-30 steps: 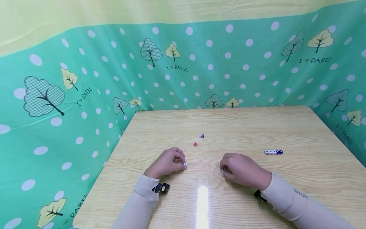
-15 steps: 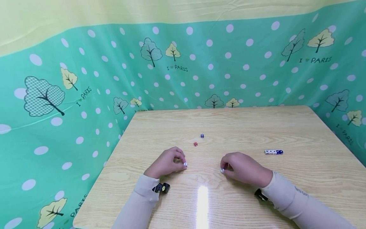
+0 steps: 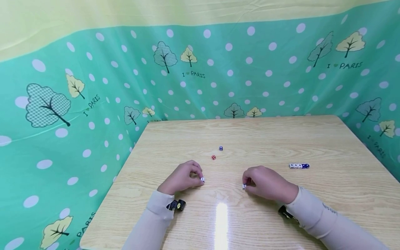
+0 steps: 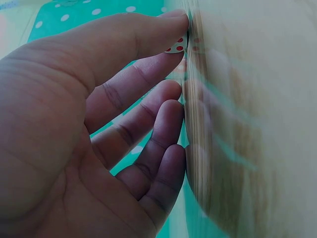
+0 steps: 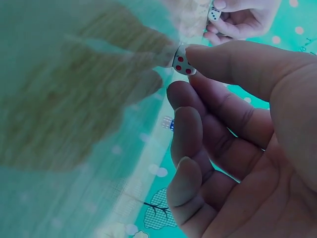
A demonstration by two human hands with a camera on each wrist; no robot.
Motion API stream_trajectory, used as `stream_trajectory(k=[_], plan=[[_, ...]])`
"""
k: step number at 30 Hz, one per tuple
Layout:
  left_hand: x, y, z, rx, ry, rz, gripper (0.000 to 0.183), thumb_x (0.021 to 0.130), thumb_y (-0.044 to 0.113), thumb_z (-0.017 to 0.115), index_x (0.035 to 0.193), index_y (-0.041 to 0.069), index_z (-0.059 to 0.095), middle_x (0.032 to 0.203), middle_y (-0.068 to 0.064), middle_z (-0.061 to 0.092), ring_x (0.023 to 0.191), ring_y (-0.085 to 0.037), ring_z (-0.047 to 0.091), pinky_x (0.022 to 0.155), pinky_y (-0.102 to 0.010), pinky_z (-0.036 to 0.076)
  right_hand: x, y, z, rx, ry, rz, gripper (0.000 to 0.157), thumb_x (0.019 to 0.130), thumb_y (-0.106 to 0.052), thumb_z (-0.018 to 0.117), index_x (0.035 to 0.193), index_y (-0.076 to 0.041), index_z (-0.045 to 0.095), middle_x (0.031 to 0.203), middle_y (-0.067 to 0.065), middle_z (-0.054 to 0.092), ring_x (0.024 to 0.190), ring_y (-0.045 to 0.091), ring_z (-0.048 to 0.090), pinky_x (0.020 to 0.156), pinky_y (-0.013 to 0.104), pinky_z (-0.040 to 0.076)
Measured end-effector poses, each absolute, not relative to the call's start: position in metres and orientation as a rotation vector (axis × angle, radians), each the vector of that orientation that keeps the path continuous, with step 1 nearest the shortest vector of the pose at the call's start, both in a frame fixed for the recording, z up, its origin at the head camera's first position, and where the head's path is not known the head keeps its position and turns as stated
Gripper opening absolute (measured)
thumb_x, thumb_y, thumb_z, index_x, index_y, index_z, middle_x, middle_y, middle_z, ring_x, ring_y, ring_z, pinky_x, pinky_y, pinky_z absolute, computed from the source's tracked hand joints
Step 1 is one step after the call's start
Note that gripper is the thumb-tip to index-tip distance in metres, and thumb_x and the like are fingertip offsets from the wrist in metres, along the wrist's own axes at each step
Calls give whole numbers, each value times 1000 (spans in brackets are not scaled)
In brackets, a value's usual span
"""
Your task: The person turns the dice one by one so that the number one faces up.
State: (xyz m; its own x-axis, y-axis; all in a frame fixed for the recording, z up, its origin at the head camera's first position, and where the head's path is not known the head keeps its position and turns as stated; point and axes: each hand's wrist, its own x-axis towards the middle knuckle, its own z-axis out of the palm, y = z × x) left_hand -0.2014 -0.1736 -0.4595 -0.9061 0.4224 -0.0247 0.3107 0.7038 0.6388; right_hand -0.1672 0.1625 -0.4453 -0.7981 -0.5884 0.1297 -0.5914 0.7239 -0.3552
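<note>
My left hand [image 3: 182, 177] pinches a white die [image 3: 202, 179] between thumb and index finger, low at the tabletop. In the left wrist view, red pips show on that die [image 4: 177, 46], and the other fingertips touch the table. Opposite it, my right hand [image 3: 268, 184] holds a second white die [image 3: 244, 186] by thumb and forefinger. Red pips face the right wrist camera on this die [image 5: 183, 61]; its remaining fingers are curled beneath. A gap of bare table lies between the two hands. Beyond them sit a red die [image 3: 214, 157] and a blue die [image 3: 221, 148], apart from each other.
To the right, a row of dice [image 3: 299, 166] lies on the wooden table [image 3: 265, 135], white ones at the left and blue at the right. A green dotted curtain [image 3: 231, 73] hangs around the back and sides. A light reflection shines near the front.
The right hand's white die has turned in its fingers and come into clearer view, with the hand shifting only slightly. My left hand has stayed put.
</note>
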Motion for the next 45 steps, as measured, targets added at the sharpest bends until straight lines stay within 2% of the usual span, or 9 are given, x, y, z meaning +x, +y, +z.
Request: stream_trajectory(k=[4, 8, 13, 20, 30, 38, 45], plan=[[-202, -174, -461, 597, 2742, 978, 13, 84, 26, 88, 81, 26, 75, 111, 12, 62, 106, -17, 58, 96, -41, 49, -167, 163, -445, 1021, -2883, 551, 14, 86, -14, 81, 92, -22, 72, 81, -16, 62, 68, 0, 51, 64, 21, 48], [-202, -174, -461, 586, 2739, 984, 13, 84, 26, 88, 81, 26, 75, 111, 13, 62, 106, -16, 58, 97, -40, 49, -166, 163, -445, 1145, -2765, 456, 23, 83, -7, 81, 98, -23, 78, 91, -11, 63, 71, 0, 51, 65, 20, 49], [-202, -174, -460, 593, 2741, 983, 14, 84, 26, 88, 81, 27, 75, 111, 13, 61, 106, -15, 58, 98, -41, 48, -166, 163, -447, 1288, -2556, 309, 33, 78, 2, 80, 94, -26, 80, 92, -9, 60, 76, 4, 49, 65, 21, 49], [-201, -173, -459, 594, 2734, 994, 14, 84, 25, 88, 80, 27, 75, 111, 12, 61, 107, -17, 57, 98, -43, 47, -165, 161, -448, 1320, -2510, 260, 27, 78, -1, 84, 85, -27, 79, 86, -9, 59, 73, 7, 48, 62, 23, 48], [-200, -173, -459, 593, 2736, 988, 14, 84, 25, 88, 81, 26, 75, 111, 11, 61, 107, -18, 57, 96, -43, 48, -164, 161, -447, 1305, -2533, 238, 17, 82, -11, 87, 82, -25, 79, 80, -10, 57, 71, 5, 46, 62, 22, 47], [-198, -173, -456, 585, 2734, 995, 13, 85, 24, 88, 81, 26, 75, 112, 11, 61, 107, -17, 57, 98, -42, 48, -164, 161, -444, 1316, -2509, 323, 13, 83, -11, 86, 89, -21, 79, 83, -10, 64, 74, 2, 53, 66, 21, 52], [-198, -173, -457, 597, 2737, 986, 13, 85, 24, 88, 81, 26, 75, 112, 11, 62, 107, -17, 58, 97, -43, 48, -164, 162, -442, 1307, -2579, 485, 14, 84, -12, 84, 93, -23, 79, 89, -13, 69, 80, 1, 61, 72, 20, 56]])
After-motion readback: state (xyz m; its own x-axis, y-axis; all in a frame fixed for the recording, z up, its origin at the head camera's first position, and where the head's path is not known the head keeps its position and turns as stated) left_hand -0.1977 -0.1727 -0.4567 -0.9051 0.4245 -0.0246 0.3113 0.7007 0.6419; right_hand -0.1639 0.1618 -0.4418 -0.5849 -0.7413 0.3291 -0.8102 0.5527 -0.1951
